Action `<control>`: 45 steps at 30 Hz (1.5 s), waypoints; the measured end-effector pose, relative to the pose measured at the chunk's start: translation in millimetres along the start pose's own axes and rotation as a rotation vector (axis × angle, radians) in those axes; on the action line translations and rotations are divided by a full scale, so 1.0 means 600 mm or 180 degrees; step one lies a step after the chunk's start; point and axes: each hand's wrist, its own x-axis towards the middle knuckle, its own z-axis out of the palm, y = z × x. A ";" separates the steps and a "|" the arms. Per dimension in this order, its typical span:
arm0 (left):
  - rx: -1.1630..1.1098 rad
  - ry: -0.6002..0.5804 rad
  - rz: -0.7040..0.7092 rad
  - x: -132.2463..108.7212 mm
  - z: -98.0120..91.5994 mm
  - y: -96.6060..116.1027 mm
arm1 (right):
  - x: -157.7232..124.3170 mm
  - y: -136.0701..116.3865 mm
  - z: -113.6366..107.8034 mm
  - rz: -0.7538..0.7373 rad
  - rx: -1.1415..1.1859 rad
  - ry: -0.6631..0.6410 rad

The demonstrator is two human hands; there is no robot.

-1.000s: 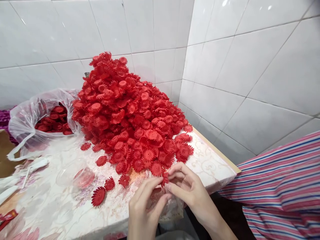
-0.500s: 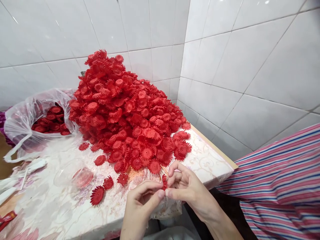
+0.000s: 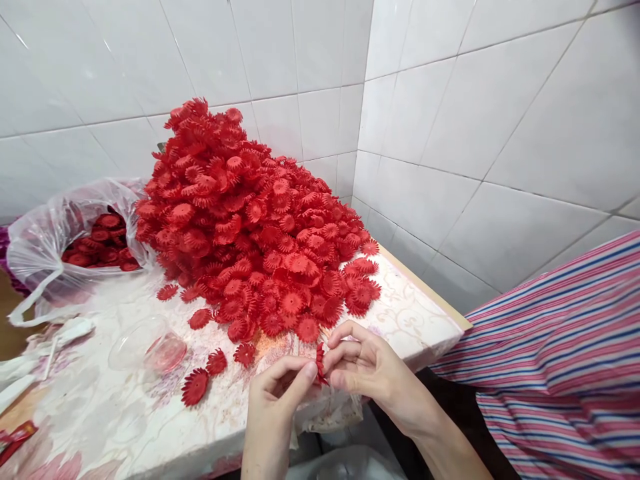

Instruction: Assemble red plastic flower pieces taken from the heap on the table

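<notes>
Between the thumb and forefinger of my left hand (image 3: 283,393) is a small red fabric flower (image 3: 320,363) with a fringed edge, turned edge-on. My right hand (image 3: 367,367) is close by on its right, fingers loosely curved and thumb apart; a fingertip is at the flower's edge, though I cannot tell whether it touches. Both hands are at the front edge of the table, just before a big heap of similar red flowers (image 3: 250,220). Several loose ones lie left of my hands, among them a darker flower (image 3: 195,387).
A clear plastic bag (image 3: 37,253) with dark red pieces in it stands at the left. Nearer is a clear plastic cup (image 3: 133,347) on its side, on the floral tablecloth (image 3: 125,427). White tiled walls (image 3: 425,120) meet behind the table. Striped cloth (image 3: 560,320) hangs at right.
The flower and both hands have shifted slightly left. My right thumb has come away from the flower, which it was pinching with the fingers before.
</notes>
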 end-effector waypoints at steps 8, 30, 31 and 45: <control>0.0013 0.0032 0.0095 0.000 0.002 -0.003 | -0.009 0.010 0.014 -0.0644 -0.0671 0.0320; 0.0580 -0.0064 0.0792 0.005 -0.005 -0.020 | -0.018 0.032 0.027 -0.1177 -0.1216 0.1003; 0.0584 -0.0126 0.0750 0.005 -0.005 -0.020 | -0.018 0.033 0.027 -0.1182 -0.1139 0.0975; 0.0010 0.0119 0.0390 -0.010 0.020 -0.013 | -0.020 0.023 0.012 -0.0560 -0.0069 0.0789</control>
